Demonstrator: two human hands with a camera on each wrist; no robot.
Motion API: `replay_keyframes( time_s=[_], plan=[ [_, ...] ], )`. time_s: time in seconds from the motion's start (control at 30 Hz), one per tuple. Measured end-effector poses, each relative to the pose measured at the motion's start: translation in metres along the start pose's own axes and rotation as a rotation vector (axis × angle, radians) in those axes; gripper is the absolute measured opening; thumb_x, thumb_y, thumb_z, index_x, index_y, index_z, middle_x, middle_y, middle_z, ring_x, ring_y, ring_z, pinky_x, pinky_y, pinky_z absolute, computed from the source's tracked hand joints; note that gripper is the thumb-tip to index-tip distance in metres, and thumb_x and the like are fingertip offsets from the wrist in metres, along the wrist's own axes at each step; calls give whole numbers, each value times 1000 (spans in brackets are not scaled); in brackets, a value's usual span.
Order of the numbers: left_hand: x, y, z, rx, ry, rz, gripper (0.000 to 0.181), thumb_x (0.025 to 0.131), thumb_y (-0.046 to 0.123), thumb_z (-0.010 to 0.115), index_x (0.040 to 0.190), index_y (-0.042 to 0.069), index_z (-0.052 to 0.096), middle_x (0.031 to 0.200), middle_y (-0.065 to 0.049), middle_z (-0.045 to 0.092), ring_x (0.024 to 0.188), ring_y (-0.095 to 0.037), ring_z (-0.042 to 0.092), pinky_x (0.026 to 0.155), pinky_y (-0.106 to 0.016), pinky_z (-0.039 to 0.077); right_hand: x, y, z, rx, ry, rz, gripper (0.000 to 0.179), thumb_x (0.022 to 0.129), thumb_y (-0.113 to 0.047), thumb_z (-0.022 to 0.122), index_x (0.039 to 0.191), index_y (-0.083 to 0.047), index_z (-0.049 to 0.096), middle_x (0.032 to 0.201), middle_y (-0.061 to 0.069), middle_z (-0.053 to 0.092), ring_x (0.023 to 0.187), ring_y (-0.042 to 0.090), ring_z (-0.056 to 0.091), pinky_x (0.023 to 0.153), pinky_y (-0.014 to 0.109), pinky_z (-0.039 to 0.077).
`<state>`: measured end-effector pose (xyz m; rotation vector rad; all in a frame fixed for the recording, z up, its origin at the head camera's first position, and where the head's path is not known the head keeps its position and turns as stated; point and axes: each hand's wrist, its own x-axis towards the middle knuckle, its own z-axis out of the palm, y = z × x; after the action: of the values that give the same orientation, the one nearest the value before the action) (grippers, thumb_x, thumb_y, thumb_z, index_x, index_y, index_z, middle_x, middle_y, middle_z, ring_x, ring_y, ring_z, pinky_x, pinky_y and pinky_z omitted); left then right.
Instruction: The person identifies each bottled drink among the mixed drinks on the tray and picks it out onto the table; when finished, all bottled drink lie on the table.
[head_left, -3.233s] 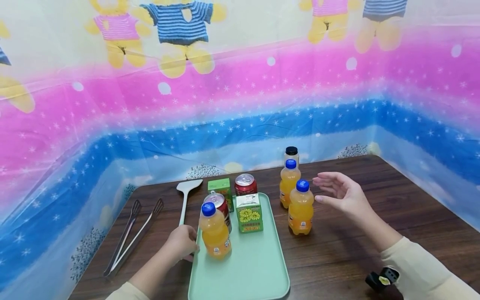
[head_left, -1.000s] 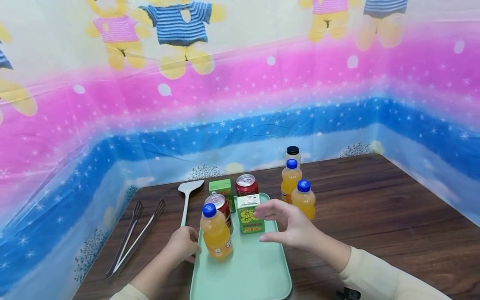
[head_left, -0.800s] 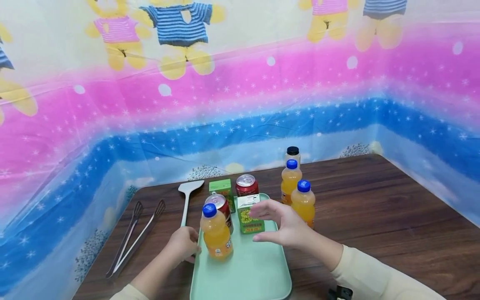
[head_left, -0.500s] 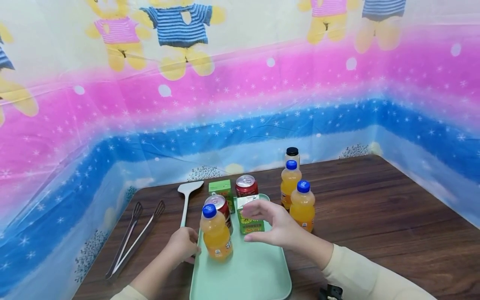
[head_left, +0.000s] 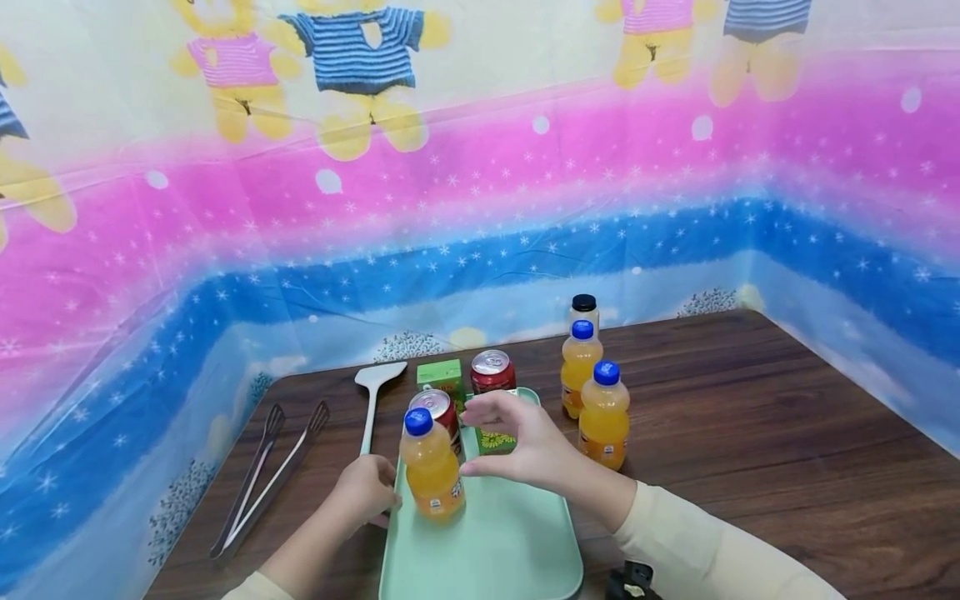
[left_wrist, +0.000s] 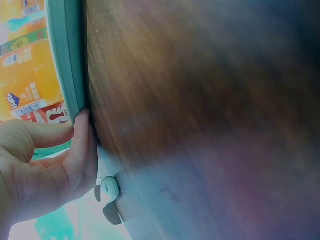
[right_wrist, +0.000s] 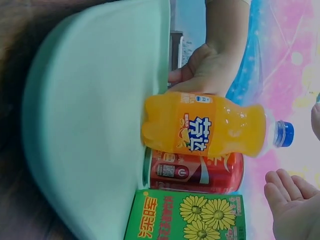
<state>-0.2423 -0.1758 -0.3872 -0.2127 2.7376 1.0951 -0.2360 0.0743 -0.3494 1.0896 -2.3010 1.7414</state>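
The bottle stands on the tray at nine o'clock, likely weighty, smooth, slightly squeezable: best held round its middle. Left hand pinches the tray; right hand gapes, empty.

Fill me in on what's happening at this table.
A person's left hand pinches the edge of a tray. Their right hand is open near an orange bottle on it, without touching. A can and a carton also stand there; two more orange bottles stand on the table, right of the tray.
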Motion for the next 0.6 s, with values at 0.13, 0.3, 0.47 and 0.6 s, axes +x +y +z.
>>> replay_keyframes(
  time_s=[0.13,0.3,0.47,0.6],
  plan=[
    [-1,2,-1,-1,-1,-21,27,77,-11,67,102,-8,57,78,-13,53,62,-20,59,52,-29,58,4,0,5,-18,11,22,60,74,-17,81,124,-5,51,120,6,59,112,12,55,98,41,46],
    [-1,1,0,1,1,-10,27,76,-11,68,101,-8,58,79,-13,54,63,-20,59,51,-29,58,9,2,11,-25,25,66,60,72,-17,82,123,-6,51,119,4,59,111,14,55,98,40,47],
    [14,-10,6,5,11,-29,29,75,-10,68,103,-7,58,81,-14,54,64,-21,59,50,-29,58,13,6,15,-60,30,90,62,71,-23,83,123,-6,52,118,3,59,110,14,56,97,39,47],
    [39,-28,14,1,10,-62,32,74,-10,69,104,-4,59,82,-13,55,64,-20,60,48,-28,57,15,10,18,-90,26,107,63,71,-28,82,122,-7,52,117,2,60,109,14,56,96,39,48]
  ],
)
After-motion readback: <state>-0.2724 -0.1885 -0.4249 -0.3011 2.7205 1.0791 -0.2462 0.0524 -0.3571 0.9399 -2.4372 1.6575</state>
